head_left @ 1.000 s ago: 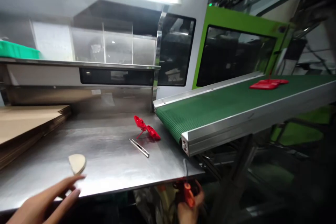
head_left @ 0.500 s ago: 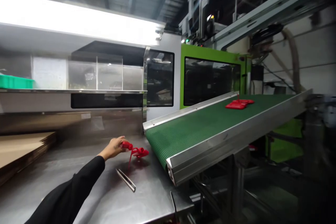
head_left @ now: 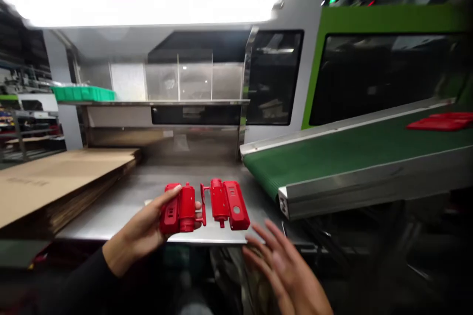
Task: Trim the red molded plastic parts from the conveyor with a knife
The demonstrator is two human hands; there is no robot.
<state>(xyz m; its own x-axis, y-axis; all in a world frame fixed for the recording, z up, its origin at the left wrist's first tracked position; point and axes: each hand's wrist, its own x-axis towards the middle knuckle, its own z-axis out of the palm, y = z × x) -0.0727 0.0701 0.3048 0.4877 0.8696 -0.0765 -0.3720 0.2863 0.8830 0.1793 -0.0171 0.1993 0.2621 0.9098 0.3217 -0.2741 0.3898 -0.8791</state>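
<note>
My left hand (head_left: 142, 229) grips a glossy red moulded plastic part (head_left: 187, 209) by its left half, thumb on top and fingertips showing beneath. The part has two halves, each a block beside a cylinder, joined by a thin runner in the middle. Its right half (head_left: 233, 206) sticks out free, with a round hole in the block. My right hand (head_left: 284, 266) is open, slightly blurred, fingers apart, just below and right of that half. No contact between the right hand and the part is visible.
A steel table (head_left: 148, 177) lies beyond my hands, with stacked cardboard sheets (head_left: 70, 172) on its left. Right of it slopes a green conveyor belt (head_left: 332, 152) carrying another red moulded part (head_left: 441, 121). A green bin (head_left: 83, 93) stands on the shelf above.
My left hand has lifted the red part off the table and brought it close to me. My right hand has come into view. The camera has turned left.
</note>
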